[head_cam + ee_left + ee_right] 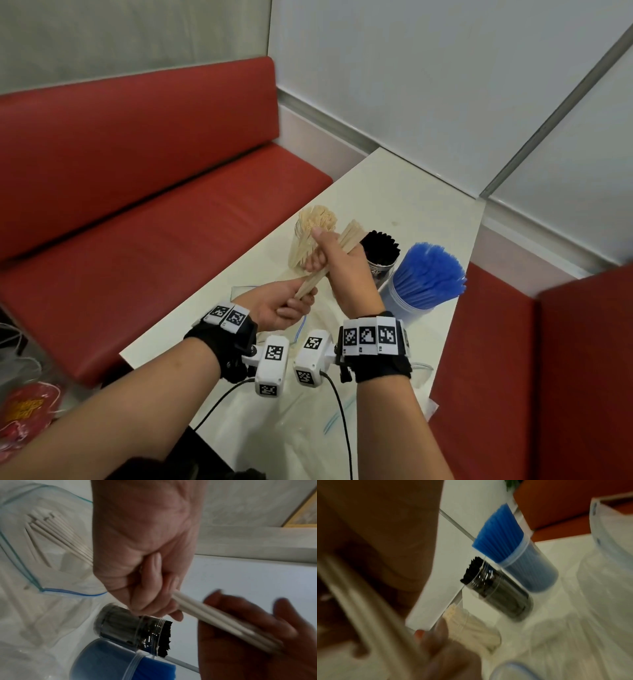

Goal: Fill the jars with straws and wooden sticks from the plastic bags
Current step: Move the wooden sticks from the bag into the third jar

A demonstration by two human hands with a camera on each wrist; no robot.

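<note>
Both hands hold one bundle of wooden sticks (350,235) slanted above the table. My left hand (289,306) grips its lower end, and my right hand (337,258) is curled round its middle. Just behind them stands a clear jar of wooden sticks (306,236). To its right are a jar of black straws (380,255) and a jar of blue straws (426,279). The left wrist view shows the gripped sticks (205,614) and an open zip bag (34,574) with more sticks inside. All three jars show in the right wrist view: blue (522,561), black (498,592), wooden (471,627).
Crumpled clear plastic bags (308,428) cover the near part of the white table (411,192). Red bench seats (154,212) flank the table on the left and right. A grey wall runs behind the table's far edge. A red bag (27,411) lies on the floor at left.
</note>
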